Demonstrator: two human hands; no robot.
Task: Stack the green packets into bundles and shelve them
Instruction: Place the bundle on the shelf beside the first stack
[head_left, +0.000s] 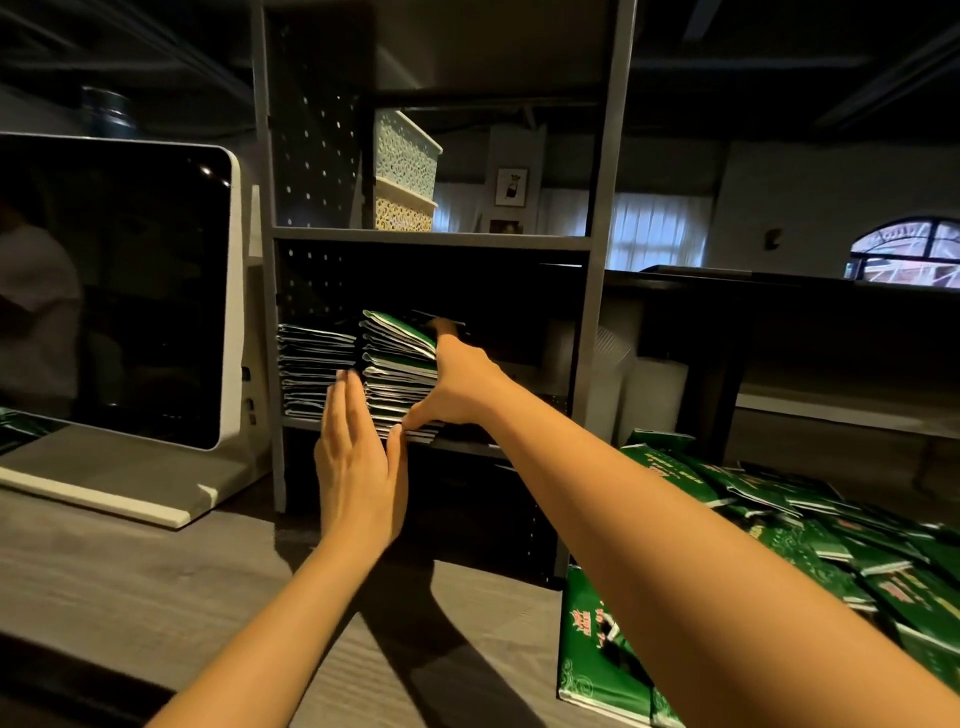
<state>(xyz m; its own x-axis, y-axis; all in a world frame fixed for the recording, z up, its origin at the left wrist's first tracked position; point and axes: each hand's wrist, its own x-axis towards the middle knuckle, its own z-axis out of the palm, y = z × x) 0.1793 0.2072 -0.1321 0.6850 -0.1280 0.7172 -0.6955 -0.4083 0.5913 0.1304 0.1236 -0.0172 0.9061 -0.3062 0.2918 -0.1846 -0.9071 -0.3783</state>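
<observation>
I see glossy green packets (810, 545), probably plastic film. The shelf frame (602, 208) looks like matt grey metal, the tabletop (130, 582) matt wood grain, the screen (114, 291) smooth glossy black.

- Right hand (462, 387) fingertips hidden behind shelved packet stack (397, 374).
- Loose green packets (810, 540) cut off at right edge.
- Packet lettering too blurred to read.

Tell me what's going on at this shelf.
A person is shelving a bundle of green packets. The right hand grips the bundle between thumb below and fingers on top, while the flat left hand presses its front edge. It sits on the shelf beside another bundle. More loose packets lie heaped on the table at right.
</observation>
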